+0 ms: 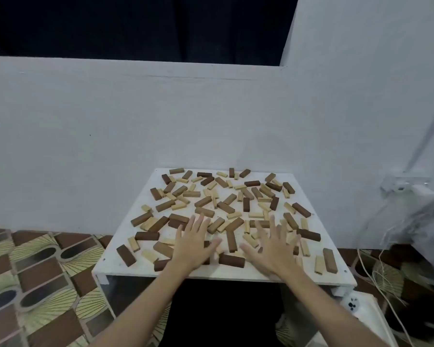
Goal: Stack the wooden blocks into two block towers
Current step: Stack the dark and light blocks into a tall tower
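While no tower has yet been started, the wooden blocks (212, 211) are seen scattered flat across the white table (236, 273), dark and pale pieces mixed and in places touching or overlapping. The left hand (194, 242) is spread wide, fingers straight, palm down over the blocks near the front edge; nothing is held. The right hand (273, 246) is likewise spread wide and empty, just beside the left, over the blocks at front centre-right. Whether the palms press on the blocks or hover above them cannot be told.

The step in hand is judged to be the clearing or gathering of blocks before the first layer is laid. Two bare patches, well apart, should be opened so that neither tower is crowded by loose pieces. Blocks should be swept gently, since several lie near the table edges, notably the dark block (329, 260) at the front right, and could be pushed onto the patterned floor (35, 271). Each base layer should be set flat and squared before a second layer is added.
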Demonstrator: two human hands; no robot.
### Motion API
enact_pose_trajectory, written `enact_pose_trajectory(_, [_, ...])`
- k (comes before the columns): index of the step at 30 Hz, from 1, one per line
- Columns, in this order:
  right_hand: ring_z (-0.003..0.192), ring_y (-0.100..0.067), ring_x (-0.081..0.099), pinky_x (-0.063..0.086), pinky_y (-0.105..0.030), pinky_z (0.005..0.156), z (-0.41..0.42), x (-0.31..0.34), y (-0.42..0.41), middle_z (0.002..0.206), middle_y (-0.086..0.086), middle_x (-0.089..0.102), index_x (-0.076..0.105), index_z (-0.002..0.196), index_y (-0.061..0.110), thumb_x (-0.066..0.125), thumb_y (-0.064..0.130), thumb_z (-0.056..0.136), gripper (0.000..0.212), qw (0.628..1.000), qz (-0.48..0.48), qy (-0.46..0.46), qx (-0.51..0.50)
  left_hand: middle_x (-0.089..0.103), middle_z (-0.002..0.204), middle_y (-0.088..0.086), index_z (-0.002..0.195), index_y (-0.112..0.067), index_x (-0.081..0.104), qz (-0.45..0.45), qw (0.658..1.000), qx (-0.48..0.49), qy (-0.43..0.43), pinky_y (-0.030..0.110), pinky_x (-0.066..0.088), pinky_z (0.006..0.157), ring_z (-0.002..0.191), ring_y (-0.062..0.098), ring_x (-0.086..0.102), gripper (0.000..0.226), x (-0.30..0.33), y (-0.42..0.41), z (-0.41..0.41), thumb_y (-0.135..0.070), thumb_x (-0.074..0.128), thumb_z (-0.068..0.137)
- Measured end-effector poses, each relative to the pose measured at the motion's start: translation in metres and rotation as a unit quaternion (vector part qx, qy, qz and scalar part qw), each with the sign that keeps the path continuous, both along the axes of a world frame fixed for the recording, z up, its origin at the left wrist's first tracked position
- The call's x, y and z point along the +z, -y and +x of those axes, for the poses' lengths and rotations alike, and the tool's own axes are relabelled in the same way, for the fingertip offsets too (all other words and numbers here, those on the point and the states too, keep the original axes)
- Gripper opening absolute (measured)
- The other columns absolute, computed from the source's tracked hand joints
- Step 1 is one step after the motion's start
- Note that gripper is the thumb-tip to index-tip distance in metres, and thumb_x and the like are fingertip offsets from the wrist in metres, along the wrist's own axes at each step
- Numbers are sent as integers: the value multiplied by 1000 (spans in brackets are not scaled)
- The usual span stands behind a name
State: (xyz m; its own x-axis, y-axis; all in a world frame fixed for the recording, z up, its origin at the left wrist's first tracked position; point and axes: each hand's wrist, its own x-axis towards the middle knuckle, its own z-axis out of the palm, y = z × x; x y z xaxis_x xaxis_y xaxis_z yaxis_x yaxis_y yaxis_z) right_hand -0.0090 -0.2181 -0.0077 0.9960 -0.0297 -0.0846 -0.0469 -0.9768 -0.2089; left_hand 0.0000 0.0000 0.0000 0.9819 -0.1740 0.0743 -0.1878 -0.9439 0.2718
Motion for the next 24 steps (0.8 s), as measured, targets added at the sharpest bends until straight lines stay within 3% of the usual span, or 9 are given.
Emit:
enact_pose_trajectory(1, [141,-38,-25,-9,-72,105,-7,-9,-1,156,-5,-27,-4,150,40,2,92,58,106,1000,-8,-16,-7,-4,159,-4,150,-32,6,22,999,13,-30,48,3,115,146,19,-7,112,-10,-5,-5,-90,-14,57])
enact_pose_trajectory(3, [140,-41,-27,-8,-73,104,-16,-28,-2,153,-7,-33,-10,149,41,-3,95,51,112,999,-18,-22,-14,-21,156,-2,148,-37,-10,62,995,40,-61,58,-4,112,143,27,-19,122,-32,-11,-12,-92,-25,40])
enact_pose_trajectory(8, [135,-37,-38,-14,-74,100,-14,-58,-3,147,-5,-44,-20,146,40,-8,97,51,112,1000,2,-16,-11,-36,149,-1,143,-41,-22,56,990,56,-120,67,-12,104,136,33,-34,115,-53,-12,-13,-95,-16,42])
enact_pose_trajectory(13, [139,-35,-32,-12,-73,102,7,-62,-13,154,-3,-32,-11,146,48,2,89,67,90,1000,-3,1,11,-32,152,-2,144,-45,-18,67,988,44,-130,70,-13,103,137,35,-32,102,-59,-4,10,-94,3,57])
enact_pose_trajectory(17, [144,-36,-17,-10,-69,106,32,-65,-21,160,-4,-16,-8,147,49,-30,86,52,103,999,-13,13,28,-26,154,-4,146,-45,-12,76,991,36,-103,67,-15,104,140,30,-27,102,-61,4,28,-92,-4,56])
enact_pose_trajectory(20, [146,-34,-13,-10,-67,107,50,-69,-26,160,-4,-11,-3,150,43,-36,82,51,112,1000,-11,12,20,-23,155,-5,146,-44,-10,54,994,41,-90,62,-13,108,142,23,-25,98,-65,7,40,-89,-4,60])
enact_pose_trajectory(24, [146,-34,-11,-10,-67,107,72,-71,-31,161,-5,-7,0,152,35,-39,80,51,117,1000,-4,10,17,-21,156,-5,147,-43,-10,36,994,50,-93,59,-14,109,142,21,-24,87,-65,10,60,-84,11,74])
